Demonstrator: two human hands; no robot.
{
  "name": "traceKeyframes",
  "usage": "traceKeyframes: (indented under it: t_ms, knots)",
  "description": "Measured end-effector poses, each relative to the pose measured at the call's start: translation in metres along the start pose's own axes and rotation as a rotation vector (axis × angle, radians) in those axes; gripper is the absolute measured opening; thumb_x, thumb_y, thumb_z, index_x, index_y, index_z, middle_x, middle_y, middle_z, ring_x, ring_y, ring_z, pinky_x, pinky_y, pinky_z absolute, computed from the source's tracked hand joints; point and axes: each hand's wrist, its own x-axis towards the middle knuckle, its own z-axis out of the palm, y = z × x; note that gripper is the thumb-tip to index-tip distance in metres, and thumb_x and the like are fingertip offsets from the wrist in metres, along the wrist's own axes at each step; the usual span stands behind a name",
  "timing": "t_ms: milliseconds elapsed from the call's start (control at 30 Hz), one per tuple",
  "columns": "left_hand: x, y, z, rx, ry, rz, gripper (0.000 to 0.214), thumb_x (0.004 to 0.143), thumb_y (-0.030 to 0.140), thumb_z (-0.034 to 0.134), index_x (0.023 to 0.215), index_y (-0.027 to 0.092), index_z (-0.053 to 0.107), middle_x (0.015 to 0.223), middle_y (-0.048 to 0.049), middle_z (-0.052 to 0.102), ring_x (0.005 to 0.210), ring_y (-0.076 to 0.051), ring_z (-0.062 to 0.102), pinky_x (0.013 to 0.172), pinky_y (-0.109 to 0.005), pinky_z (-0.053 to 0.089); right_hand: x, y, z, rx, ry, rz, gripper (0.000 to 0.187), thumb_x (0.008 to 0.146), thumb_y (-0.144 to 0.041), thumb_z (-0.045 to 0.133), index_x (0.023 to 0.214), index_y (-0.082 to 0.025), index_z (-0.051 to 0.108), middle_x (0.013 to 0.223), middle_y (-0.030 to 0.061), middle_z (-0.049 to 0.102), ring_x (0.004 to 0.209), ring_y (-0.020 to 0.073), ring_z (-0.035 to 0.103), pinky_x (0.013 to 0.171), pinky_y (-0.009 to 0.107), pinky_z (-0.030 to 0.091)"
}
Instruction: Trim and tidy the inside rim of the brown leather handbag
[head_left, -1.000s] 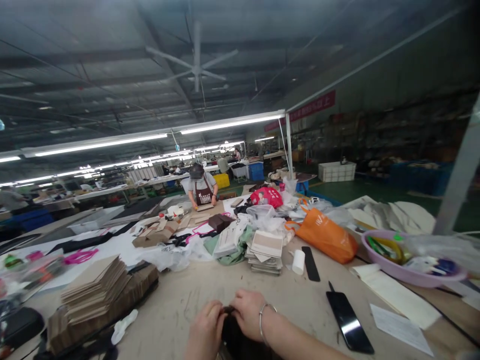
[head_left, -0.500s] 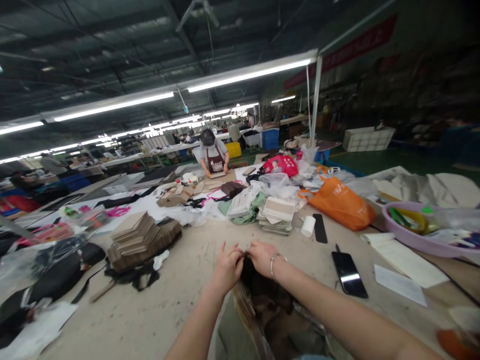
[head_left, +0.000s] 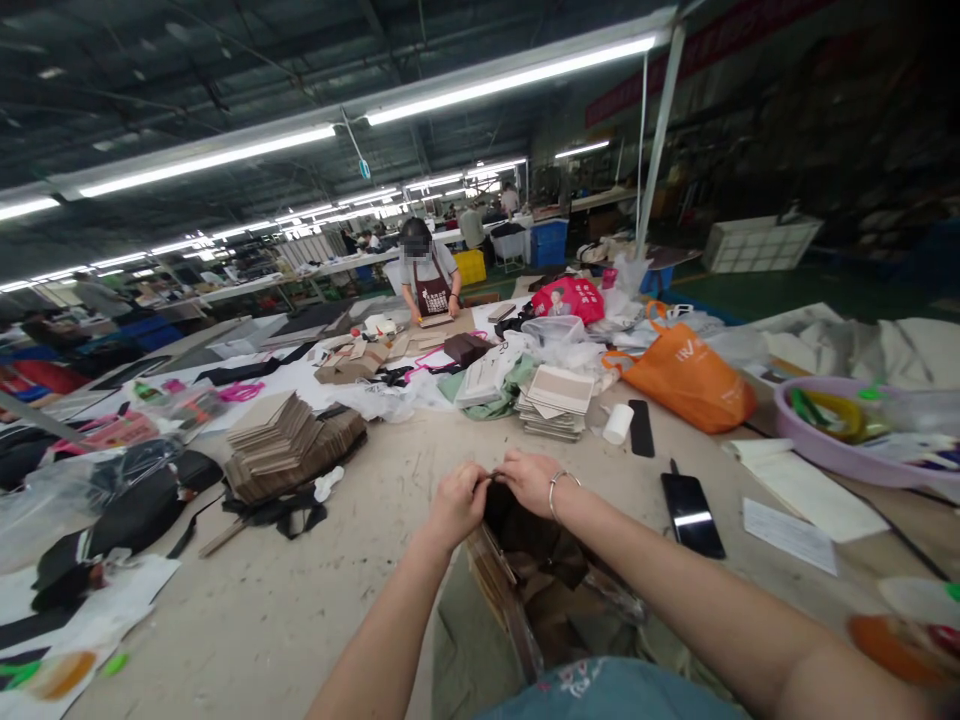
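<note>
My left hand (head_left: 459, 502) and my right hand (head_left: 529, 484) meet at the near edge of the table (head_left: 390, 560). Between their pinched fingers runs the top edge of a dark brown fabric piece (head_left: 517, 522), which hangs down below them. Its full shape is hidden by my hands and its own folds. A bracelet circles my right wrist. Close under my forearms are brown layered pieces (head_left: 501, 595) with plastic film around them. To the left stands a stack of brown folded pieces (head_left: 274, 440).
Beyond my hands lies a stack of beige pieces (head_left: 555, 400), with a white roll (head_left: 618, 423) beside it. A phone (head_left: 691, 515), an orange bag (head_left: 686, 375) and a purple basin (head_left: 787, 430) are on the right. Across the table a person in an apron (head_left: 431, 290) works.
The fingers of my left hand, partly raised before, have closed in on the fabric edge. The view has tilted down, bringing my blue-green clothing into sight.
</note>
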Motion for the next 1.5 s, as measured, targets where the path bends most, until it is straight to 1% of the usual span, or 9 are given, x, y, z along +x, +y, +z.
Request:
traceKeyframes:
  t_ms: [133, 333, 533, 700, 833, 967, 1067, 1133, 1500]
  knots:
    - [0.0, -0.001, -0.001, 0.014, -0.029, -0.036, 0.009, 0.085, 0.015, 0.045, 0.084, 0.019, 0.053, 0.078, -0.0032, 0.06, 0.075, -0.016, 0.057, 0.069, -0.028, 0.045, -0.002, 0.0, -0.004, -0.011, 0.002, -0.04, 0.03, 0.094, -0.033, 0.036, 0.1, -0.024, 0.064, 0.096, 0.0053, 0.06, 0.081, 0.0172, 0.059, 0.064, 0.028, 0.04]
    - [-0.002, -0.002, -0.004, 0.007, -0.058, -0.099, 0.01, 0.085, 0.016, 0.043, 0.083, 0.02, 0.052, 0.076, -0.0025, 0.061, 0.073, -0.016, 0.057, 0.067, -0.028, 0.043, -0.002, -0.005, -0.015, -0.018, 0.025, -0.097, 0.031, 0.088, -0.034, 0.046, 0.115, -0.025, 0.057, 0.106, 0.0061, 0.059, 0.087, 0.0192, 0.058, 0.067, 0.029, 0.04]
    - [-0.003, -0.002, -0.006, -0.025, -0.048, -0.176, 0.008, 0.085, 0.018, 0.045, 0.079, 0.021, 0.049, 0.073, 0.0, 0.06, 0.069, -0.015, 0.057, 0.064, -0.026, 0.042, 0.002, -0.008, -0.019, -0.031, 0.002, -0.144, 0.03, 0.083, -0.043, 0.053, 0.104, -0.024, 0.064, 0.097, 0.0047, 0.062, 0.084, 0.0189, 0.058, 0.064, 0.028, 0.038]
    - [-0.003, -0.001, -0.004, -0.147, -0.015, -0.259, 0.006, 0.083, 0.018, 0.047, 0.085, 0.022, 0.043, 0.077, 0.0008, 0.062, 0.07, -0.014, 0.059, 0.065, -0.026, 0.045, 0.005, -0.01, -0.016, -0.049, 0.006, -0.153, 0.038, 0.08, -0.054, 0.055, 0.099, -0.023, 0.065, 0.092, 0.0042, 0.062, 0.079, 0.0178, 0.058, 0.061, 0.027, 0.036]
    - [0.0, -0.001, -0.003, -0.169, -0.026, -0.277, 0.008, 0.082, 0.017, 0.048, 0.088, 0.022, 0.045, 0.08, -0.0008, 0.064, 0.073, -0.015, 0.061, 0.067, -0.028, 0.046, 0.01, -0.01, -0.011, -0.089, 0.014, -0.127, 0.035, 0.092, -0.039, 0.04, 0.086, -0.019, 0.067, 0.086, 0.0057, 0.063, 0.074, 0.0163, 0.058, 0.058, 0.027, 0.034]
    - [0.002, -0.004, -0.01, -0.209, -0.101, -0.285, 0.021, 0.08, 0.013, 0.05, 0.1, 0.019, 0.052, 0.094, -0.0046, 0.069, 0.088, -0.016, 0.064, 0.079, -0.031, 0.049, 0.014, -0.006, -0.01, -0.093, 0.011, -0.13, 0.032, 0.091, -0.032, 0.04, 0.082, -0.018, 0.067, 0.084, 0.0058, 0.063, 0.071, 0.0154, 0.057, 0.055, 0.027, 0.031]
    - [0.002, -0.005, -0.017, -0.119, -0.143, -0.33, 0.029, 0.076, 0.014, 0.06, 0.104, 0.017, 0.059, 0.103, -0.0071, 0.07, 0.094, -0.018, 0.065, 0.085, -0.032, 0.05, 0.017, -0.003, -0.012, -0.081, 0.005, -0.134, 0.031, 0.091, -0.033, 0.041, 0.082, -0.019, 0.068, 0.084, 0.0049, 0.064, 0.072, 0.0147, 0.057, 0.055, 0.027, 0.03]
    - [0.002, -0.006, -0.019, -0.041, -0.14, -0.345, 0.027, 0.074, 0.016, 0.064, 0.101, 0.017, 0.064, 0.102, -0.0074, 0.071, 0.092, -0.019, 0.066, 0.085, -0.034, 0.05, 0.019, -0.002, -0.013, -0.071, 0.001, -0.141, 0.031, 0.091, -0.033, 0.043, 0.083, -0.019, 0.068, 0.085, 0.0043, 0.064, 0.073, 0.0143, 0.057, 0.056, 0.027, 0.031]
    - [0.006, -0.005, -0.009, 0.086, -0.109, -0.295, 0.018, 0.082, 0.019, 0.055, 0.093, 0.019, 0.07, 0.09, -0.0059, 0.073, 0.082, -0.02, 0.068, 0.077, -0.032, 0.052, 0.02, 0.003, -0.014, -0.041, 0.0, -0.139, 0.03, 0.092, -0.034, 0.042, 0.087, -0.021, 0.069, 0.088, 0.0035, 0.064, 0.076, 0.0141, 0.057, 0.059, 0.026, 0.032]
